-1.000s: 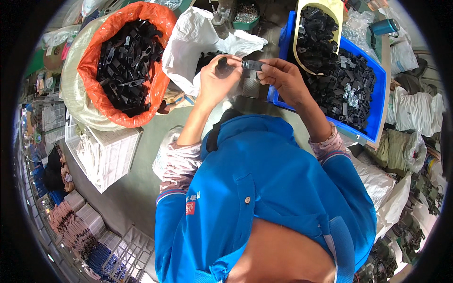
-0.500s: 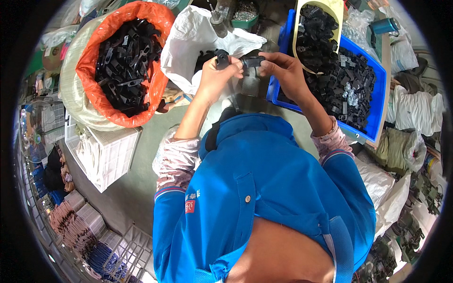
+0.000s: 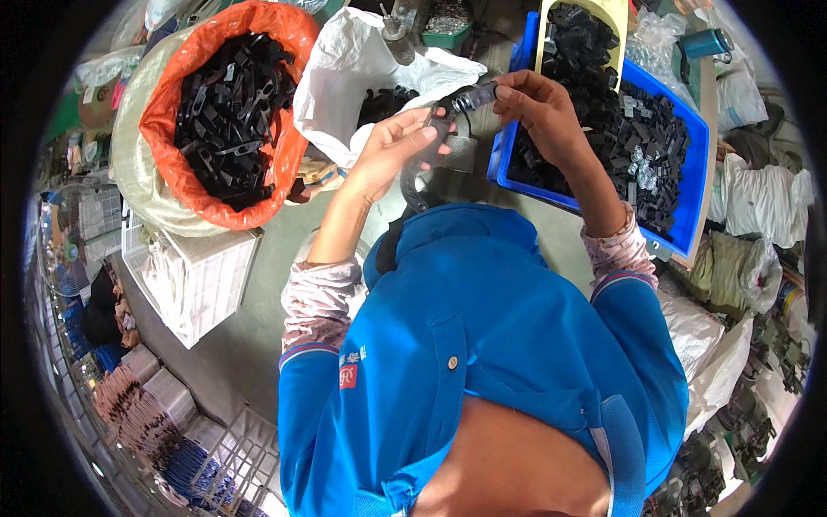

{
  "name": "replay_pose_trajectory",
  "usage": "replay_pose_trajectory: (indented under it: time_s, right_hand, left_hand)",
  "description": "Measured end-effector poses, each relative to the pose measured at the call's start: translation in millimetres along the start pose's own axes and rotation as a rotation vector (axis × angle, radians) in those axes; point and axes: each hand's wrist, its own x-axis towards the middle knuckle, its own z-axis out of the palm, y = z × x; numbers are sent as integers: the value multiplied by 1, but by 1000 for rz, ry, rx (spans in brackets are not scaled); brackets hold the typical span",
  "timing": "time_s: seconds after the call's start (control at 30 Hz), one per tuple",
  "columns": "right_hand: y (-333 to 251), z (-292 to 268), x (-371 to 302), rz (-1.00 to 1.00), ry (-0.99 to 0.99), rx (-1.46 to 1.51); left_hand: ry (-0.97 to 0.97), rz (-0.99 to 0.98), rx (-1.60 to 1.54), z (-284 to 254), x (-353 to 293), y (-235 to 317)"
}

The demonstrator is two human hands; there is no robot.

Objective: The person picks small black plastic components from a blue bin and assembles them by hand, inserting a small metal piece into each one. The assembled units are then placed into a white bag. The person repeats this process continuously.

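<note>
My left hand is closed around a long, curved black plastic part, whose lower end hangs toward my lap. Between the thumb and fingers of my right hand is a small black plastic piece. The small piece points at the upper end of the curved part; whether the two touch or are joined is hard to make out. Just beyond my left hand is a white sack with black parts inside. My right hand is close to the near-left side of a blue bin full of small black pieces.
An orange-lined sack of black plastic parts stands to the left, above a white crate. A yellow tub of black parts rests over the blue bin. Behind are a green tray of small metal pieces and a dark bottle.
My left hand has turned and opened up somewhat, so the curved part now hangs toward me. My right hand has shifted right and slightly away from me with its small piece.
</note>
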Motion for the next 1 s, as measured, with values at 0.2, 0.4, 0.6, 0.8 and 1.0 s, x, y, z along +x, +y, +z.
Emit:
replay_pose_trajectory:
  time_s: [0.2,0.4,0.6,0.8,1.0]
  right_hand:
    - [-5,-3,5,-86,-110,-191]
    - [-4,-1,4,-50,-171,-266]
    - [-6,3,-1,-6,-170,-237]
    - [2,9,-5,-2,-147,-190]
    - [8,13,-11,-16,-102,-187]
  left_hand:
    - [-51,-23,57,3,1,-8]
    - [-79,-34,19,10,1,-7]
    - [-82,-13,3,12,1,-9]
    - [-83,-27,8,13,4,-8]
    - [-58,-35,77,13,6,-9]
